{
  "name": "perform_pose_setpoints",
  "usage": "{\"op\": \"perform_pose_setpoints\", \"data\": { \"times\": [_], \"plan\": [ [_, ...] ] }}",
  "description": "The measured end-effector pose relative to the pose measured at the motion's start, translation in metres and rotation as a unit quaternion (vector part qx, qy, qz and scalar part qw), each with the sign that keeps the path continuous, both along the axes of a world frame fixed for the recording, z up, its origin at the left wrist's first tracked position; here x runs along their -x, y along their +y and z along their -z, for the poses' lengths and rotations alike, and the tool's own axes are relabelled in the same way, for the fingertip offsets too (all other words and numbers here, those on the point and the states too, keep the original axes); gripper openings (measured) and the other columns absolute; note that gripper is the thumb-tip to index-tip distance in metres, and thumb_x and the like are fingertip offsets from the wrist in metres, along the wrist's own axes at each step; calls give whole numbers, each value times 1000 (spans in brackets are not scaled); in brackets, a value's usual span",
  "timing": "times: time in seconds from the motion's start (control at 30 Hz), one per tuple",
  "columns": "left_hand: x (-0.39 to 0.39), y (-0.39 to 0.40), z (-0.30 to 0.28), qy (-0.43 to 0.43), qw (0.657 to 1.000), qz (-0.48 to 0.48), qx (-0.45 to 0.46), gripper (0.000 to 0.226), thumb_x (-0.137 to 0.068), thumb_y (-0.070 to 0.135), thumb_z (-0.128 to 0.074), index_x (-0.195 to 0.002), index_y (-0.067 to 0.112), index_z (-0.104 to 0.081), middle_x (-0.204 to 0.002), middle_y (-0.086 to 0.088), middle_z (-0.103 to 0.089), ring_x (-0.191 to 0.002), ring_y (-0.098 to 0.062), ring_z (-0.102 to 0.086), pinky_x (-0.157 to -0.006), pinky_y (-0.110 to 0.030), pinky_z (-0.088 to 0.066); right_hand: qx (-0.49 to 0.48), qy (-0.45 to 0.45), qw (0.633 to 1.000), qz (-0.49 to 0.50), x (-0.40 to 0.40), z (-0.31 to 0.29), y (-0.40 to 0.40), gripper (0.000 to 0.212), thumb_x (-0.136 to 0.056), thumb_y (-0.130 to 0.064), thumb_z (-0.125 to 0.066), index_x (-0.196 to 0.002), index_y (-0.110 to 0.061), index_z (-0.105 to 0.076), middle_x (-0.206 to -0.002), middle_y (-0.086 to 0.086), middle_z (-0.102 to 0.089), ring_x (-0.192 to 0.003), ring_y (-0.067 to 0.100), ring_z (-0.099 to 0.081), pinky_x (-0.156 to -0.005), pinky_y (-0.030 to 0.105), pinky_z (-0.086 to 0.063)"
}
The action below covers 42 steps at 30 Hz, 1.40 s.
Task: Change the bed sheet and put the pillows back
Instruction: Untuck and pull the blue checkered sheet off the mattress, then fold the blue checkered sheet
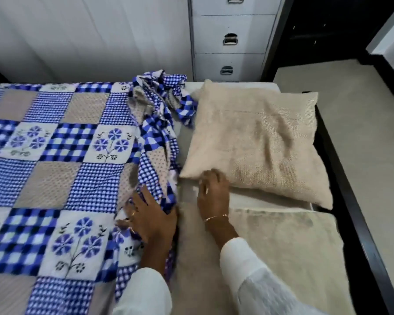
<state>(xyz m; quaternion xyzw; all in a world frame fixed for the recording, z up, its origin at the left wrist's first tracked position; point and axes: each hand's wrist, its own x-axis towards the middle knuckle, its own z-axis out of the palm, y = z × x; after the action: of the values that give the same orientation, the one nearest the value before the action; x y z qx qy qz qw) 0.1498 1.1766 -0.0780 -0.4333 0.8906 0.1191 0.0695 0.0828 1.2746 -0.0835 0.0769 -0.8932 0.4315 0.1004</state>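
A blue, white and beige patchwork bed sheet [55, 155] covers the left part of the bed, and its right edge is bunched in folds [159, 123]. My left hand [150, 217] lies on that bunched edge with fingers spread. My right hand [212, 189] curls its fingers at the near left corner of a beige pillow [259, 142] lying on the bare mattress [191, 246]. A second beige pillow [289, 244] lies flat nearer to me, under my right sleeve.
A dark bed frame [355, 223] runs along the right side, with pale floor [362, 110] beyond it. A white drawer cabinet [230, 42] stands behind the bed head, next to a white wall [89, 37].
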Motion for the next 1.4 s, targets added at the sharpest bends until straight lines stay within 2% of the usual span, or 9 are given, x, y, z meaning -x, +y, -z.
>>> {"op": "perform_pose_setpoints", "data": {
  "times": [0.13, 0.3, 0.37, 0.47, 0.7, 1.03, 1.17, 1.27, 1.4],
  "plan": [
    [-80, -59, 16, -75, 990, -57, -101, 95, -86, 44, -59, -149, 18, 7, -156, -12, 0, -142, -38, -11, -109, -59, -20, 8, -135, 989, -65, -80, 11, -72, 31, -83, -16, -64, -109, 1, -63, -114, 21, -59, -104, 35, -60, -89, 37, -48],
    [-168, -126, -4, -17, 975, 4, -220, 45, -94, 26, -51, -135, 8, -43, -133, -16, -51, -119, -30, -51, -96, -37, -43, -37, -430, 901, -46, -171, 7, -142, 89, -82, -50, -63, -149, -19, -13, -152, 21, -14, -142, 32, -18, -113, 37, -24],
    [-183, -156, -30, 62, 963, -15, -261, 41, -89, 21, -58, -127, 7, -52, -121, -18, -60, -108, -31, -57, -86, -34, -46, 24, -484, 874, -25, -198, -11, -172, 95, -82, -48, -63, -150, -22, -2, -152, 23, -15, -140, 33, -22, -112, 36, -26],
    [-189, -199, -83, 146, 961, -15, -233, 39, -89, 16, -55, -128, 8, -51, -122, -17, -59, -110, -31, -56, -90, -36, -45, 276, -508, 816, -25, -209, -47, -231, 73, -91, -26, -58, -147, -9, -17, -145, 14, -35, -131, 28, -39, -109, 37, -33],
    [-174, -300, -218, 279, 952, 99, -80, 43, -89, 5, -50, -131, 9, -49, -126, -16, -56, -115, -32, -52, -95, -38, -42, 537, -521, 650, -131, -196, -181, -350, 33, -96, -22, -33, -92, -9, -63, -77, 8, -70, -78, 21, -63, -74, 28, -49],
    [-174, -457, -329, 433, 899, 60, 1, 28, -83, -5, -46, -107, 1, -59, -104, -20, -63, -100, -34, -58, -81, -36, -40, 485, -407, 748, -200, -176, -334, -510, 16, -83, 4, -51, -96, -2, -59, -47, 0, -63, -39, 11, -60, -38, 16, -45],
    [-189, -531, -366, 503, 859, 22, -91, 28, -87, 9, -55, -114, 10, -60, -111, -8, -65, -103, -22, -58, -85, -21, -38, 464, -369, 767, -244, -175, -382, -590, 21, -82, 12, -46, -77, -4, -58, -60, 6, -62, -50, 15, -60, -42, 15, -47],
    [-201, -592, -382, 546, 810, 41, -207, 62, -68, 46, -65, -124, 23, -52, -124, 0, -57, -115, -16, -53, -104, -37, -39, 448, -335, 784, -268, -174, -422, -646, 26, -83, 13, -43, -71, -5, -58, -48, -3, -61, -45, 10, -59, -40, 13, -45],
    [-212, -672, -388, 506, 853, 85, -96, 121, -45, 59, -82, -144, 17, -27, -140, -4, -38, -130, -19, -39, -107, -42, -35, 443, -309, 780, -317, -178, -474, -709, 21, -84, 9, -44, -84, -4, -60, -68, 4, -61, -59, 17, -60, -50, 18, -51]
  ]
}}
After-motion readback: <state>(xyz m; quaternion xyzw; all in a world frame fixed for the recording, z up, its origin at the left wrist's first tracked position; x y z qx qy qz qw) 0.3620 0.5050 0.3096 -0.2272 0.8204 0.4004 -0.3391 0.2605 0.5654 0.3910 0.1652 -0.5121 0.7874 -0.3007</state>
